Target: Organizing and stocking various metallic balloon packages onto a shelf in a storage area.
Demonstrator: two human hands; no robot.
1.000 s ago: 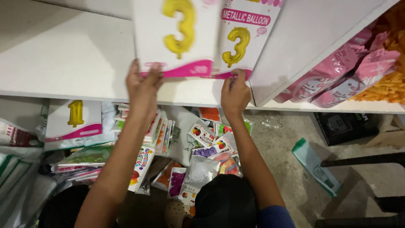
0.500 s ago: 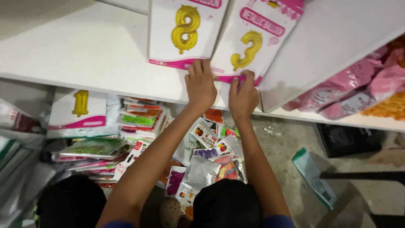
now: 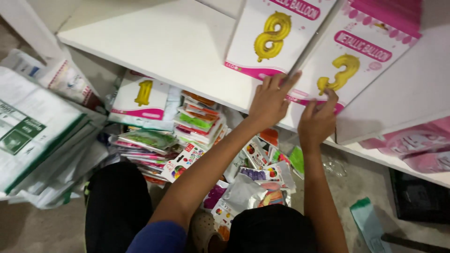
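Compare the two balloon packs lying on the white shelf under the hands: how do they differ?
The left pack shows a gold eight-shaped balloon; the right pack shows a gold three. The left hand rests on the left pack's bottom edge; the right hand pinches the right pack's. The right pack lies more tilted. Both are white with pink trim.

White shelf board [image 3: 154, 47] above a grey speckled floor [image 3: 361, 182] — dim, shadowed underneath.

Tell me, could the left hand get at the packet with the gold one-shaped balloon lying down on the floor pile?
Probably yes. The left hand rests on the shelf edge by the gold eight-shaped balloon packet, and the one-shaped balloon packet lies uncovered atop the pile just below, with nothing visible between them.
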